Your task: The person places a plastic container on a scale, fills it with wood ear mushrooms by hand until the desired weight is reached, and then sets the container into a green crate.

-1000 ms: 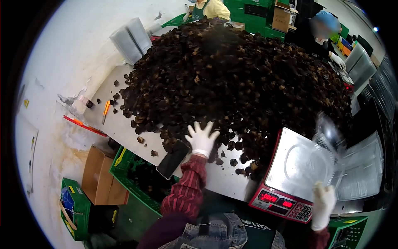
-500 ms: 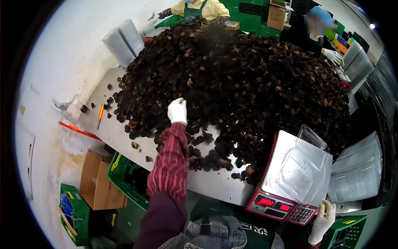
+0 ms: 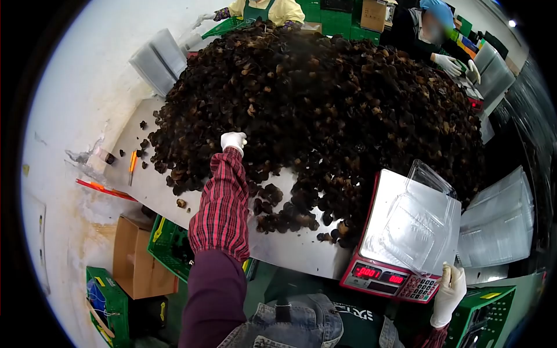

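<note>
My left hand (image 3: 234,141), in a white glove, is closed at the near left side of a big heap of dark, curled pieces (image 3: 325,98); what it holds, if anything, is too small to make out. My right hand (image 3: 449,294), also gloved, has its fingers pressed together beside the keypad corner of a red scale (image 3: 377,275). A clear plastic tray (image 3: 415,232) lies on the scale's metal plate, its near corner close to my right fingertips. Red digits glow on the scale's display.
Stacked clear trays (image 3: 499,226) stand right of the scale. An orange-handled tool (image 3: 133,165) lies at the table's left. Green crates (image 3: 107,304) and a cardboard box (image 3: 139,258) sit below. Two people (image 3: 261,11) work across the heap, one at another scale.
My left hand has turned, its fingers now pointing right. My right hand has lifted slightly. The co-worker at the back right now shows both gloved hands over the other scale.
</note>
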`<act>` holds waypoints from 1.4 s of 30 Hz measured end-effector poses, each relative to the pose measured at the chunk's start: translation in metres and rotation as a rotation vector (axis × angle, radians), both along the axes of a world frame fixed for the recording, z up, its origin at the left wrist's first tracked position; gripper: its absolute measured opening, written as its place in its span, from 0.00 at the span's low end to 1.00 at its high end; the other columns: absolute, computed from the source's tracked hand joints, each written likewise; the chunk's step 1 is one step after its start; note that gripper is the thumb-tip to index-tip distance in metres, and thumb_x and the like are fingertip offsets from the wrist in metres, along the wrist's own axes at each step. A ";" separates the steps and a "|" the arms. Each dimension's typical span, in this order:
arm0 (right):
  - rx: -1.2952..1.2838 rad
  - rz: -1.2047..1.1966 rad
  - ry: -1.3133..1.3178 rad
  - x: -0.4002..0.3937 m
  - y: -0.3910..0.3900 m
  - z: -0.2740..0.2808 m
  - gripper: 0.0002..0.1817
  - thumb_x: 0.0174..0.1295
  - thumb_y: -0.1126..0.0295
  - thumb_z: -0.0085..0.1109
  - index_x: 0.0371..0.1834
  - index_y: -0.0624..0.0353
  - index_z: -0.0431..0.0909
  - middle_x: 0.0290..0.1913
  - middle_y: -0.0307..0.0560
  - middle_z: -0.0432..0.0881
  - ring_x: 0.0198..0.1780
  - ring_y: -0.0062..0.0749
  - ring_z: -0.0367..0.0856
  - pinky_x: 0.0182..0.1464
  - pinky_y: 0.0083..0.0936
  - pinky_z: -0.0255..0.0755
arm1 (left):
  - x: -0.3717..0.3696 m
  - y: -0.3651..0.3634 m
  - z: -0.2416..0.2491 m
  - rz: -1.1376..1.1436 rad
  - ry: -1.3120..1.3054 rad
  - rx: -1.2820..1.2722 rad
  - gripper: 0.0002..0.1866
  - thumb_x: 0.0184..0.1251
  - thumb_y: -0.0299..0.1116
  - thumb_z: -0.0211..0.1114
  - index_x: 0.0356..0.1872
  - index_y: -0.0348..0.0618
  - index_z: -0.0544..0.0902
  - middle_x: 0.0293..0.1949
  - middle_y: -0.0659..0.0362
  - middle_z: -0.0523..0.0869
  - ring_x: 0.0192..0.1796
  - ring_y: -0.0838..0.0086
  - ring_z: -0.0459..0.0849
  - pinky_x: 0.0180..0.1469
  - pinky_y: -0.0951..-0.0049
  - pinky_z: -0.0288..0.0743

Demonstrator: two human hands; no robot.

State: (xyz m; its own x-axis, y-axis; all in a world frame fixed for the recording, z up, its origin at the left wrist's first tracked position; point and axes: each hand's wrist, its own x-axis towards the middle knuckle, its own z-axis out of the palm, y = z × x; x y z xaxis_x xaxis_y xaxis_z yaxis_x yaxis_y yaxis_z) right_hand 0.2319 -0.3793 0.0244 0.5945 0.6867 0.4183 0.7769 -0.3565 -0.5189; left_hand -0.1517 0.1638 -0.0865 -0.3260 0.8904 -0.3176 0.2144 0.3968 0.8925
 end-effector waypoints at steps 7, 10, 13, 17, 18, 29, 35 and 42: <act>0.106 -0.022 0.042 0.002 -0.008 0.001 0.05 0.65 0.76 0.59 0.41 0.63 0.80 0.25 0.39 0.68 0.20 0.20 0.68 0.25 0.18 0.62 | -0.068 -0.123 0.066 -0.190 -0.132 0.278 0.06 0.57 0.29 0.66 0.34 0.41 0.86 0.16 0.65 0.77 0.14 0.83 0.69 0.15 0.81 0.56; 0.100 -0.002 0.097 -0.005 -0.010 0.005 0.05 0.66 0.77 0.57 0.40 0.65 0.81 0.24 0.38 0.69 0.20 0.17 0.68 0.24 0.16 0.63 | -0.150 -0.188 0.068 0.071 0.044 0.385 0.07 0.60 0.30 0.65 0.37 0.40 0.84 0.21 0.65 0.79 0.17 0.84 0.73 0.17 0.83 0.63; 0.083 0.047 0.176 -0.014 -0.011 0.005 0.06 0.65 0.78 0.54 0.36 0.67 0.81 0.18 0.37 0.73 0.17 0.16 0.69 0.23 0.17 0.64 | -0.270 -0.226 0.023 0.153 0.475 0.199 0.07 0.62 0.29 0.61 0.36 0.39 0.84 0.21 0.61 0.81 0.14 0.82 0.72 0.15 0.81 0.62; 0.018 0.992 0.128 -0.045 0.022 0.057 0.07 0.57 0.77 0.55 0.33 0.66 0.83 0.17 0.42 0.78 0.17 0.21 0.74 0.25 0.21 0.69 | -0.349 -0.256 -0.047 0.059 0.891 0.186 0.21 0.63 0.24 0.58 0.58 0.41 0.79 0.27 0.58 0.84 0.26 0.72 0.81 0.31 0.71 0.77; -0.234 1.298 0.086 -0.051 0.034 0.076 0.06 0.56 0.76 0.56 0.30 0.64 0.83 0.18 0.43 0.78 0.18 0.25 0.76 0.26 0.23 0.71 | -0.321 -0.261 -0.029 0.024 0.940 0.287 0.21 0.63 0.23 0.58 0.59 0.41 0.78 0.33 0.57 0.84 0.32 0.72 0.82 0.38 0.71 0.77; 0.153 1.891 0.423 -0.113 0.038 0.115 0.16 0.58 0.57 0.56 0.29 0.61 0.79 0.24 0.40 0.74 0.26 0.32 0.74 0.26 0.32 0.66 | 0.066 -0.271 0.002 -1.012 0.883 0.592 0.43 0.41 0.53 0.76 0.67 0.68 0.73 0.77 0.48 0.47 0.76 0.41 0.46 0.70 0.33 0.41; -0.049 1.792 0.383 -0.108 0.033 0.121 0.17 0.59 0.53 0.57 0.31 0.58 0.77 0.24 0.42 0.76 0.28 0.35 0.77 0.26 0.33 0.70 | 0.149 -0.223 0.001 -1.057 0.908 0.793 0.41 0.45 0.55 0.73 0.66 0.72 0.72 0.75 0.49 0.52 0.74 0.41 0.50 0.68 0.31 0.43; -0.004 0.110 0.093 -0.049 0.034 0.065 0.32 0.46 0.75 0.72 0.59 0.64 0.75 0.22 0.46 0.73 0.20 0.27 0.72 0.24 0.26 0.68 | 0.145 -0.231 -0.019 -1.132 0.856 1.032 0.26 0.48 0.50 0.73 0.51 0.57 0.83 0.60 0.55 0.75 0.64 0.54 0.70 0.56 0.56 0.68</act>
State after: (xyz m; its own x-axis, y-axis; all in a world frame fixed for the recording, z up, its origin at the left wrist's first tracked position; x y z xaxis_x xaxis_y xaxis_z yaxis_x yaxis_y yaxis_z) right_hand 0.1825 -0.3455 0.0893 0.5515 0.7515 0.3620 0.7600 -0.2738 -0.5895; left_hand -0.0068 -0.0674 -0.1059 0.7837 0.4852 0.3878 0.4617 -0.8727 0.1587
